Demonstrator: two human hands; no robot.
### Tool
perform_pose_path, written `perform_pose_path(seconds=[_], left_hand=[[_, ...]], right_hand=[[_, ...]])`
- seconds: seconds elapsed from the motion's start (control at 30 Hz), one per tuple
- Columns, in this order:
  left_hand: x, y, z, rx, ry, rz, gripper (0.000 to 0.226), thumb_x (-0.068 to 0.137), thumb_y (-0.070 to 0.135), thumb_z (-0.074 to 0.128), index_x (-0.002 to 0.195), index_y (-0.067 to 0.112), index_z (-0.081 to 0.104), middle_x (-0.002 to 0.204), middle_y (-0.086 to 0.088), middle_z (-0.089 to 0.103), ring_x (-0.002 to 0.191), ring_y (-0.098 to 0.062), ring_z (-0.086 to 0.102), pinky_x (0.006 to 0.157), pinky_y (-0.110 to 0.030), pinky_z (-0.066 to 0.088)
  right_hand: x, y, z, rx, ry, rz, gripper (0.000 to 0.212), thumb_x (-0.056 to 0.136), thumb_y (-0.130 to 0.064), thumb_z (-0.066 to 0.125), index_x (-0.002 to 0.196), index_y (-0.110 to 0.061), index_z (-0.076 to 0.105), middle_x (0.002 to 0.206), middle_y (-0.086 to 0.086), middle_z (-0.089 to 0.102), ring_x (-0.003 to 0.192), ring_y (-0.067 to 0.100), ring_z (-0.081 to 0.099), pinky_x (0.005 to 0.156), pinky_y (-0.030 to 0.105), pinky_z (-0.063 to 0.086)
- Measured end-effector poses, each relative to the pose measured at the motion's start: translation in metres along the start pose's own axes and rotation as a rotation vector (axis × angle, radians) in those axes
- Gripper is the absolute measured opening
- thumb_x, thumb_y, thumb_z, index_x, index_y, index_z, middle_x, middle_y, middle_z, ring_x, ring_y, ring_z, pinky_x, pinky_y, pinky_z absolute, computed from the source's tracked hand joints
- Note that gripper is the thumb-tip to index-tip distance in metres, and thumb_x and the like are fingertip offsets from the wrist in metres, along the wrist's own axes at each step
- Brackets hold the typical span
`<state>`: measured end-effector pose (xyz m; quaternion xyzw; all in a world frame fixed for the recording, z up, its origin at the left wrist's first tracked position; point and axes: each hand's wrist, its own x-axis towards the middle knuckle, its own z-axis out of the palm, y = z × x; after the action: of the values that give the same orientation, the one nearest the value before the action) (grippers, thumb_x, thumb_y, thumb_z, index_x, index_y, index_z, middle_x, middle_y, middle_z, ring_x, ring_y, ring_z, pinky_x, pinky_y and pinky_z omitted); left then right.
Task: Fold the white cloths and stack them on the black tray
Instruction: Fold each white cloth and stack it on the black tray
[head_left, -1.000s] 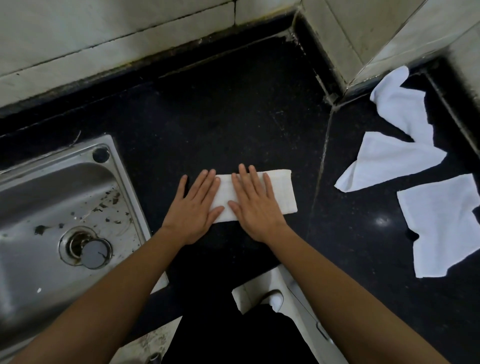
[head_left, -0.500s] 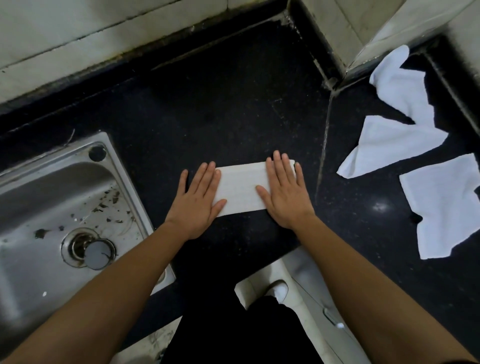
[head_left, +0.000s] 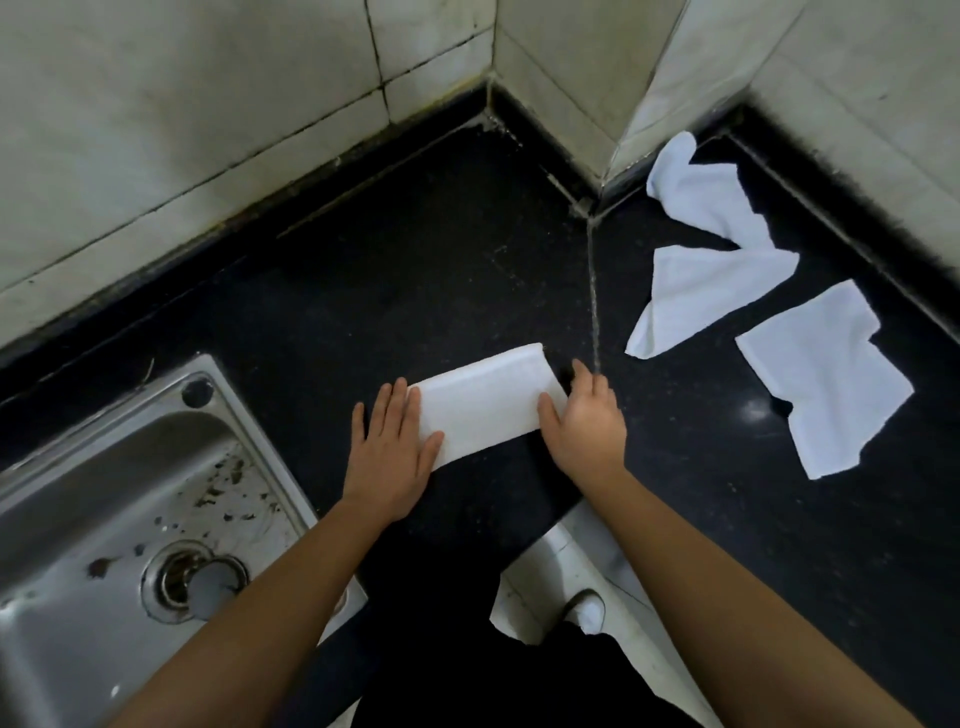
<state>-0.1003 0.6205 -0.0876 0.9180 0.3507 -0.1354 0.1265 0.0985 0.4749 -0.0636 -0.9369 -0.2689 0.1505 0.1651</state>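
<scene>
A white cloth, folded into a long strip, lies on the black counter in front of me. My left hand rests flat on the strip's left end, fingers spread. My right hand grips the right end, thumb on top and fingers curled around the edge, which curls up slightly. Three unfolded white cloths lie to the right: a crumpled one by the wall corner, one below it, and a flatter one nearest the right edge.
A steel sink with a drain sits at the left, close to my left forearm. Tiled walls and a jutting pillar bound the counter at the back. The floor and my shoe show beyond the counter's near edge.
My right hand slid from the strip's middle to its right end and closed on it. The left hand stayed on the left end. The camera tilted up a little.
</scene>
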Motion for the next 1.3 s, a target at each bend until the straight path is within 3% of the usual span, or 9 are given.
perform_pose_path(seconds=[0.13,0.23,0.43,0.57,0.67,0.8,1.07,1.17,1.3], left_hand=[[-0.013,0.017,-0.009,-0.062,-0.01,-0.077,0.073,0.099,0.059,0.012,0.155,0.011,0.018,0.163,-0.01,0.018,0.151,-0.026,0.015,0.121,-0.049,0.015],[-0.005,0.02,-0.026,-0.108,0.042,-0.099,0.068,0.1,0.052,0.031,0.153,0.01,0.022,0.157,-0.013,0.032,0.146,-0.028,0.025,0.117,-0.049,0.023],[0.064,0.051,-0.073,-0.219,0.039,0.157,0.072,0.098,0.027,0.054,0.156,0.013,0.013,0.16,-0.012,0.023,0.147,-0.028,0.021,0.117,-0.047,0.028],[0.106,0.08,-0.097,-0.116,-0.13,0.364,0.085,0.092,0.017,0.062,0.157,0.026,0.008,0.164,-0.008,0.003,0.152,-0.026,-0.002,0.12,-0.048,0.017],[0.123,0.09,-0.115,-0.055,-0.256,0.474,0.06,0.091,0.017,0.064,0.145,0.031,0.043,0.162,-0.006,0.018,0.151,-0.026,0.004,0.118,-0.049,0.02],[0.13,0.094,-0.145,-0.147,-0.078,0.449,0.013,0.093,0.023,0.06,0.103,0.022,0.067,0.106,0.0,0.062,0.105,-0.022,0.057,0.087,-0.039,0.049],[0.105,0.09,-0.191,-0.448,0.618,0.444,0.016,0.081,0.016,0.072,0.097,0.015,0.07,0.094,-0.001,0.068,0.092,-0.018,0.057,0.079,-0.032,0.045],[0.087,0.081,-0.166,-0.441,0.651,0.447,0.023,0.073,0.008,0.075,0.095,0.011,0.07,0.096,-0.005,0.068,0.096,-0.022,0.058,0.081,-0.032,0.046],[0.052,0.063,-0.094,-0.363,0.421,0.481,0.015,0.076,0.01,0.071,0.09,0.015,0.07,0.095,-0.001,0.069,0.093,-0.024,0.06,0.077,-0.041,0.05]], right_hand=[[0.017,0.001,-0.013,0.213,-0.226,0.29,0.041,0.09,-0.037,0.061,0.127,-0.021,0.059,0.115,0.004,0.065,0.104,0.024,0.063,0.083,0.035,0.053],[0.026,-0.001,-0.024,0.303,-0.328,0.351,0.012,0.088,-0.032,0.064,0.092,-0.024,0.071,0.094,-0.002,0.068,0.092,0.018,0.065,0.076,0.029,0.052],[0.031,0.001,-0.034,0.43,-0.335,0.254,0.009,0.086,-0.031,0.072,0.09,-0.025,0.067,0.09,-0.008,0.067,0.088,0.011,0.063,0.075,0.021,0.046],[0.029,0.001,-0.047,0.432,-0.305,0.036,0.009,0.086,-0.028,0.076,0.087,-0.03,0.068,0.085,-0.012,0.068,0.081,0.004,0.064,0.071,0.013,0.047],[0.033,-0.001,-0.065,0.362,-0.308,-0.106,0.011,0.086,-0.027,0.075,0.085,-0.033,0.066,0.082,-0.013,0.067,0.075,0.002,0.062,0.069,0.015,0.047],[0.05,-0.006,-0.097,0.36,-0.205,-0.158,0.013,0.086,-0.026,0.075,0.093,-0.034,0.068,0.083,-0.015,0.066,0.076,0.001,0.062,0.071,0.021,0.05],[0.063,-0.025,-0.154,0.239,0.268,-0.517,0.017,0.092,-0.033,0.068,0.106,-0.025,0.073,0.089,-0.005,0.062,0.077,0.008,0.056,0.066,0.026,0.046],[0.053,-0.019,-0.147,0.135,0.276,-0.624,0.016,0.092,-0.034,0.067,0.101,-0.022,0.073,0.09,-0.004,0.063,0.081,0.012,0.059,0.065,0.024,0.044],[0.031,0.004,-0.108,-0.035,-0.005,-0.652,0.014,0.091,-0.031,0.066,0.098,-0.021,0.072,0.092,0.0,0.064,0.084,0.021,0.064,0.066,0.035,0.053]])
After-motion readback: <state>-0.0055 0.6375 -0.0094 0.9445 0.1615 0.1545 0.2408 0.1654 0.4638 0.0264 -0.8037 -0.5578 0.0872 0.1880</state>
